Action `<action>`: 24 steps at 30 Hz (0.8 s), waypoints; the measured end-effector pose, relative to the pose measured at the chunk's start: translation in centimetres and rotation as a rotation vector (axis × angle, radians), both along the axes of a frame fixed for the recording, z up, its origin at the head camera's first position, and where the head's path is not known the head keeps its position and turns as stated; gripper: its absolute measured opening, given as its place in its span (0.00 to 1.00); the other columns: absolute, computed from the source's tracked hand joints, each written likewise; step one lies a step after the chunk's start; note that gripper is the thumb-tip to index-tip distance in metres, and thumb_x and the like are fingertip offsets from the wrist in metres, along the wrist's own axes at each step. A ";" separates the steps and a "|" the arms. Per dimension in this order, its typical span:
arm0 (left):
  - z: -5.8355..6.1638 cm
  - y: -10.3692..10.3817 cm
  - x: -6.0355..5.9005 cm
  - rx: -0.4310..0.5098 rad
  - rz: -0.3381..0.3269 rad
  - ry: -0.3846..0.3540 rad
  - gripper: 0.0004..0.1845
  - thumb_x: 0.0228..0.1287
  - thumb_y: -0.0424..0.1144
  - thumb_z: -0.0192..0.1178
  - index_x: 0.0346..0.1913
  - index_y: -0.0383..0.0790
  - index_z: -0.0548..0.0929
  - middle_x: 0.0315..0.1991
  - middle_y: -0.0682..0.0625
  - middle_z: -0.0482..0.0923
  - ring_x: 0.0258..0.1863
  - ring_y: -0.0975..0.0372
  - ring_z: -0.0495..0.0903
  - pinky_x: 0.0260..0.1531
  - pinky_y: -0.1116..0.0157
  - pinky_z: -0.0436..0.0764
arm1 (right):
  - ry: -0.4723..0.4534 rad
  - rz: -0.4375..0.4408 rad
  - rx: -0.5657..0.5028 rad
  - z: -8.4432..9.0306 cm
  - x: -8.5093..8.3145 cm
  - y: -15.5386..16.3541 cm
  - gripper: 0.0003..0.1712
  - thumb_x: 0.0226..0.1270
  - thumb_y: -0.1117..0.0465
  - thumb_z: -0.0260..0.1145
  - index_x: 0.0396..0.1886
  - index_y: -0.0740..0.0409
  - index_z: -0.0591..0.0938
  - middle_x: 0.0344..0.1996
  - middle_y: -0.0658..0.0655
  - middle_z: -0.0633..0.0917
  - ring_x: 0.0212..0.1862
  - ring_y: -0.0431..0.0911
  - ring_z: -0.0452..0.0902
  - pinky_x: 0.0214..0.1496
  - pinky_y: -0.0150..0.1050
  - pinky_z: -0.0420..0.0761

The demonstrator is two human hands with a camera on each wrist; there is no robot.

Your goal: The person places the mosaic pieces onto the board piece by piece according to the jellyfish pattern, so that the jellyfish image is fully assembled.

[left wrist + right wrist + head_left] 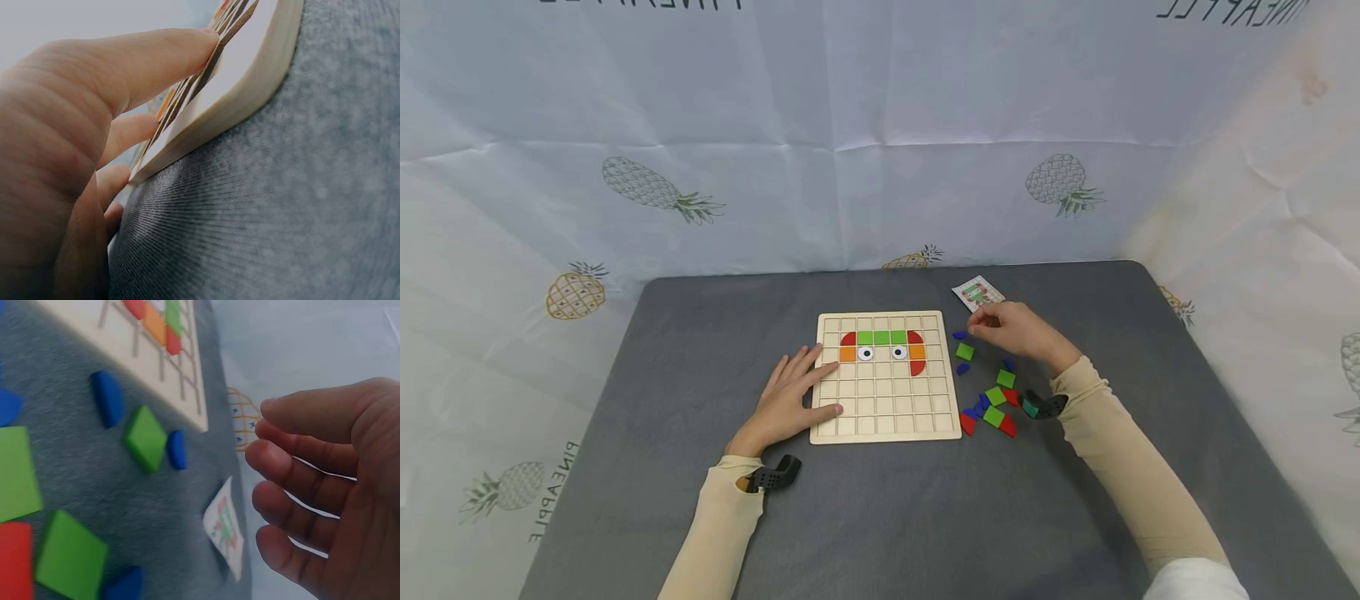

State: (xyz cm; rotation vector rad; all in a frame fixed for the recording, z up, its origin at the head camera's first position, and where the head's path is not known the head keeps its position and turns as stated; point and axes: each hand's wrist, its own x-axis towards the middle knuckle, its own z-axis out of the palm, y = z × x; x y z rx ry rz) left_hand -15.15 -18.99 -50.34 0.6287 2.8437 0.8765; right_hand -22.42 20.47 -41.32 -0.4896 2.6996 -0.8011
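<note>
My left hand [786, 404] rests with spread fingers on the left edge of a wooden grid board [883, 407]. In the left wrist view the thumb [169, 56] touches the board's surface near its rim. A row of green squares [882, 337] between red quarter-round pieces [848, 339] lies on the board, with orange squares [917, 352] and two eye pieces [899, 353] below. Past the board's right side, my right hand [1018, 329] hovers by a small pattern card [976, 291], fingers loosely bent. Nothing shows between its thumb and fingertips in the right wrist view.
Right of the board lie loose pieces: green squares [965, 352], blue half-rounds [959, 335] and red quarter-rounds [1008, 425]. A grey cloth [880, 525] covers the table. A pineapple-print curtain [850, 200] hangs behind it.
</note>
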 end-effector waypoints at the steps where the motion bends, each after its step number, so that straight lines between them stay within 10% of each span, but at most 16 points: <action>1: 0.0 0.0 0.0 0.001 0.000 0.001 0.40 0.57 0.66 0.59 0.72 0.59 0.64 0.78 0.53 0.45 0.78 0.55 0.40 0.75 0.50 0.34 | 0.000 -0.003 0.005 -0.2 0.1 0.0 0.15 0.72 0.53 0.58 0.49 0.57 0.82 0.40 0.57 0.84 0.39 0.46 0.78 0.41 0.42 0.79; 24: -0.2 -0.1 0.0 0.006 -0.004 0.015 0.40 0.57 0.66 0.59 0.72 0.59 0.64 0.78 0.53 0.44 0.78 0.55 0.40 0.75 0.50 0.34 | 0.037 -0.016 0.178 -3.6 1.1 -1.3 0.17 0.65 0.52 0.65 0.47 0.58 0.84 0.37 0.55 0.83 0.33 0.44 0.75 0.33 0.37 0.78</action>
